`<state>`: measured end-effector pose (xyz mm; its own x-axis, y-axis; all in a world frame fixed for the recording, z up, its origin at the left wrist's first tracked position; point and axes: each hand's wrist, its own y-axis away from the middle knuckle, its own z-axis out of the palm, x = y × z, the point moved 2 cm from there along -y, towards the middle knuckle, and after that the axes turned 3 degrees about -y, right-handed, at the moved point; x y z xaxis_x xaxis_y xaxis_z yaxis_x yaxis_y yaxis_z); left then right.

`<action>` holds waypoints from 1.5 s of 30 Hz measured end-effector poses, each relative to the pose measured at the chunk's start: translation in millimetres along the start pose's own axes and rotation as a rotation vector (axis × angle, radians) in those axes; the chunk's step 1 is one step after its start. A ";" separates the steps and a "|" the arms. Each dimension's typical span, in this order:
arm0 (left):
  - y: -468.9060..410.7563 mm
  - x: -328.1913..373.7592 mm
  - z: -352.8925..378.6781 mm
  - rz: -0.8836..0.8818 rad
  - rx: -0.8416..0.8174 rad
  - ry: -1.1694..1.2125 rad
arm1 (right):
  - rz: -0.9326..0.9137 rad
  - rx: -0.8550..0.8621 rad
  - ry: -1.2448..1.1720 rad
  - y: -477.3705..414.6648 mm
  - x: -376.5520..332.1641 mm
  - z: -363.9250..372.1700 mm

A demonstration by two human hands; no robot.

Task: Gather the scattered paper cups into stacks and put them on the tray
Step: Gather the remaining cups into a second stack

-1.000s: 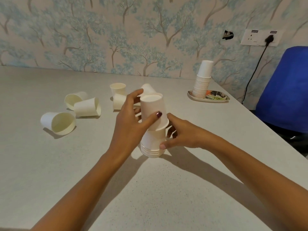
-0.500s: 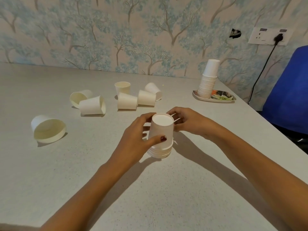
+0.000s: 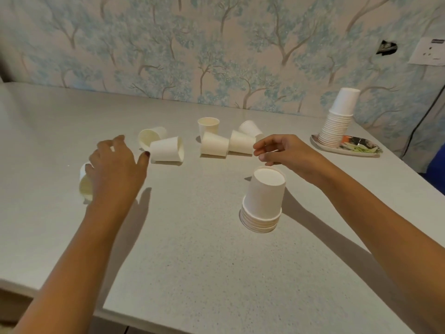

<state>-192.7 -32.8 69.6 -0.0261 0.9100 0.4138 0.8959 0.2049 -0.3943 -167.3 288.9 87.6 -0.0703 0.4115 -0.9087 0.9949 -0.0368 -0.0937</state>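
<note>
An upside-down stack of white paper cups (image 3: 263, 200) stands alone in the middle of the table. My right hand (image 3: 280, 150) hovers just behind it, fingers loosely curled, holding nothing. Far to the left, my left hand (image 3: 115, 165) is spread over a cup lying on its side (image 3: 84, 186), mostly hiding it; whether it grips the cup I cannot tell. Two tipped cups (image 3: 166, 148) lie beside that hand. Further back, an upright cup (image 3: 208, 126) and three fallen cups (image 3: 215, 144) cluster together. A tall stack of cups (image 3: 338, 119) stands on the patterned tray (image 3: 361, 149) at the back right.
The grey table (image 3: 192, 261) ends in a front edge at the lower left and a right edge near the tray. Tree-patterned wallpaper runs behind it, with a wall socket (image 3: 428, 51) and a cable at the far right. A blue chair edge (image 3: 439, 169) shows at right.
My left hand let go of the stack and swung left over the tipped cup. My right hand lifted off the stack. The stack now stands free on the table.
</note>
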 end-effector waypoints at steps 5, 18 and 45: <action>-7.8 -24.5 9.5 -0.218 -0.099 -0.015 | -0.020 0.008 -0.021 -20.4 -3.6 7.1; -5.5 -27.0 13.7 -0.162 -0.005 0.031 | -0.294 0.186 0.473 -100.6 -8.7 50.8; -10.4 21.1 -0.3 -0.054 -0.201 0.852 | -0.334 0.148 0.050 -65.2 -32.8 30.5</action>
<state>-202.5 -15.9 82.7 0.1974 0.3053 0.9316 0.9663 0.0997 -0.2374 -232.0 250.0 111.1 -0.3824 0.4665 -0.7976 0.8963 -0.0225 -0.4429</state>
